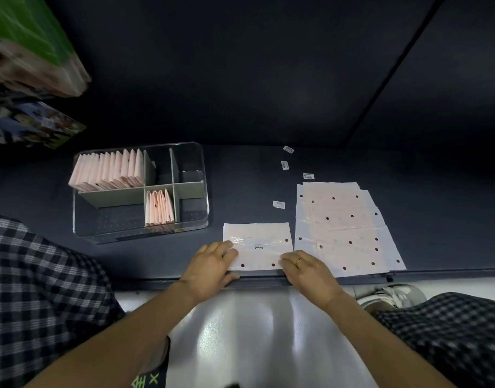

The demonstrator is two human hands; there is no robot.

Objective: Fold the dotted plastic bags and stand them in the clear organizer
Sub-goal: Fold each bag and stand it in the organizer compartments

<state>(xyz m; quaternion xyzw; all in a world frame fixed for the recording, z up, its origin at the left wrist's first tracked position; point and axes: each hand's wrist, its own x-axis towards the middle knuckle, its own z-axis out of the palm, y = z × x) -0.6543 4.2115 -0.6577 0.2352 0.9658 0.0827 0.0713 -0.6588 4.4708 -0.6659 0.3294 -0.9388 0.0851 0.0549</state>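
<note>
While both hands lie flat with relaxed fingers, left hand (211,266) and right hand (306,268) press the bag (259,245); organizer (140,189) far left.

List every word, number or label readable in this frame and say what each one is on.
Bag being folded: short dark print near its middle, too small to read.
Four small white stickers on the tabletop: barcode-like marks, unreadable.
Dark item at the bottom edge: green characters, cut off and unreadable.
Colourful printed packs, upper left: blurred.
</note>
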